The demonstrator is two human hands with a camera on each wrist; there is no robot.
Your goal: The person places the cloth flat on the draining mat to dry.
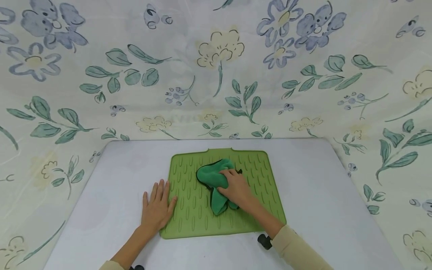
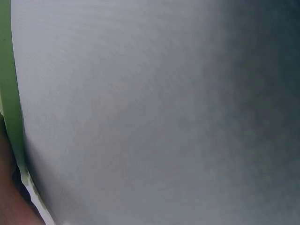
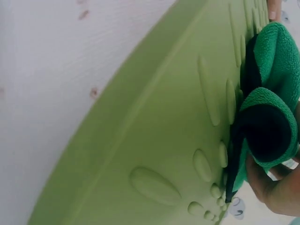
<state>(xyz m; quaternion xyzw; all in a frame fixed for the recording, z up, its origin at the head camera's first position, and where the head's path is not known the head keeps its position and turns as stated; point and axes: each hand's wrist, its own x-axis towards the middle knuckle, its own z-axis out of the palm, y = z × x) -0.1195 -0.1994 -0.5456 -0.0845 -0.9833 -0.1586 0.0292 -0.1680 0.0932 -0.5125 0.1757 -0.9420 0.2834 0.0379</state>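
A green cloth with dark edging is lying bunched on the middle of a lighter green mat, toward its far half. The right hand is gripping the cloth from the right, its thumb and fingers curling into the fabric; in the right wrist view they are pinching a rolled fold whose dark inside is showing. One lobe of the cloth is pointing to the far left, and another is hanging toward the near side.

The left hand is lying flat with its fingers straight and a little spread, pointing to the far side. It is resting at the mat's left edge, the thumb reaching over onto the mat and the other fingers lying mostly on the white surface. The left wrist view is showing mainly this surface, blurred.

The mat is carrying rows of raised, elongated bumps, and a low tab is rising from its far edge. The right forearm, in a beige sleeve, is crossing its near right corner, just beside a small black object. Beyond the surface, a floral sheet is covering the background.
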